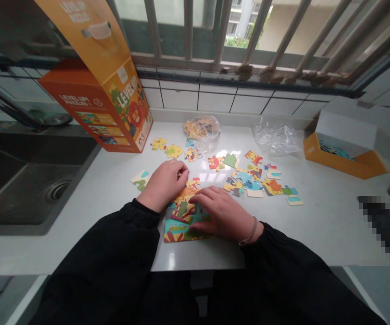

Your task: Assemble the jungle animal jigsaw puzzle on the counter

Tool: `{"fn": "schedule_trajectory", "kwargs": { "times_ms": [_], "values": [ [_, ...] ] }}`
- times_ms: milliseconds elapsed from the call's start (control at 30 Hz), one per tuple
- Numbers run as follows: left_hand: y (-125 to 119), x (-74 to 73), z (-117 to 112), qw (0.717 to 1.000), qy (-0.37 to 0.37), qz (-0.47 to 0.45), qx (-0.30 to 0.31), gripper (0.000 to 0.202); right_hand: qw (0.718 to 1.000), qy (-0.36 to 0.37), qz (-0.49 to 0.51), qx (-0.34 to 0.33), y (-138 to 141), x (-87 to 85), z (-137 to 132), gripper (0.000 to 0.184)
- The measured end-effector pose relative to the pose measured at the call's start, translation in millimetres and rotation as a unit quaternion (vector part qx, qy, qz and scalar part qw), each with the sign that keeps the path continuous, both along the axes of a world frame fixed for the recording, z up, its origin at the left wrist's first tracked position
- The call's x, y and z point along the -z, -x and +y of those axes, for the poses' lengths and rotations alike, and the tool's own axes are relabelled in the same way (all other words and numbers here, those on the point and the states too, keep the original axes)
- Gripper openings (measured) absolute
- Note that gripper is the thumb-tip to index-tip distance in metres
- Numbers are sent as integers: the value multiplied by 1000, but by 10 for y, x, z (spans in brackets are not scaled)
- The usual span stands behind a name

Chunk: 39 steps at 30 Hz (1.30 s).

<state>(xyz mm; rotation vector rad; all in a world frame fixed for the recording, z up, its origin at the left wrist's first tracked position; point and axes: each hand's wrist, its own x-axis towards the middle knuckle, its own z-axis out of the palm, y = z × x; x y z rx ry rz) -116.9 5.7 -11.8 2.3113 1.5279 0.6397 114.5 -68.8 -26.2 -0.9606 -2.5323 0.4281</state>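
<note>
A partly joined jigsaw puzzle [177,229] with a teal and yellow animal picture lies at the counter's front, partly hidden under my hands. At its upper left edge my left hand [168,183] is closed, with fingers curled; a small bit shows between finger and thumb, too hidden to name. My right hand [220,212] lies over the puzzle's right side, thumb and fingers spread apart around its middle. Beside my left wrist is a green and blue puzzle piece [141,180]. More loose pieces [249,180] are scattered and overlapping to the right, and several yellow pieces [173,151] lie behind my left hand.
An orange puzzle box [113,104] stands open at back left, beside a dark sink [15,194]. A bag of pieces [201,127] and a crumpled clear bag [278,135] lie near the tiled wall. An open small box [345,155] sits at right.
</note>
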Motion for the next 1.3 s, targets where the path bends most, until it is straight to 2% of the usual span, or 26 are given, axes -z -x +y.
{"fn": "schedule_trajectory", "kwargs": {
  "times_ms": [67, 267, 333, 467, 533, 633, 733, 800, 933, 1000, 1067, 1167, 1300],
  "values": [
    [30, -5, 13, 999, -9, 9, -32, 18, 999, -18, -41, -5, 89, -15, -56, 50],
    [84, -32, 21, 997, -13, 8, -82, 21, 999, -4, -48, -7, 116, -46, -86, 33],
    [75, -30, 18, 997, -9, 11, -81, 21, 999, -6, -42, -11, 109, -39, -80, 37],
    [50, -14, 17, 998, 0, 12, -65, 21, 998, -34, -25, -41, 124, 5, -88, 61],
    [50, -6, 22, 998, 0, 14, -64, 21, 997, -47, -29, -57, 138, 33, -96, 61],
    [83, 3, 46, 996, -4, 22, -83, 22, 997, -34, -32, -61, 156, 51, -97, 50],
    [163, 2, 80, 992, -16, 30, -123, 21, 998, -14, -20, -60, 162, 22, -86, 34],
    [238, -11, 92, 984, -21, 44, -173, 23, 998, -6, -15, -58, 161, -13, -79, 27],
    [412, -61, 70, 951, 13, 81, -297, 53, 998, 2, -2, -59, 154, -68, -77, 27],
    [498, -79, 61, 943, 18, 96, -318, 64, 998, 3, 10, -67, 143, -69, -73, 26],
    [577, -78, 74, 943, 21, 111, -311, 65, 997, -1, 40, -65, 116, -55, -49, 23],
    [673, -43, 125, 951, 60, 120, -277, 60, 991, -8, 136, -9, 6, -37, 58, 24],
    [742, 18, 182, 963, 72, 124, -229, 48, 956, -24, 235, 176, -386, -79, 350, 29]
  ]
}}
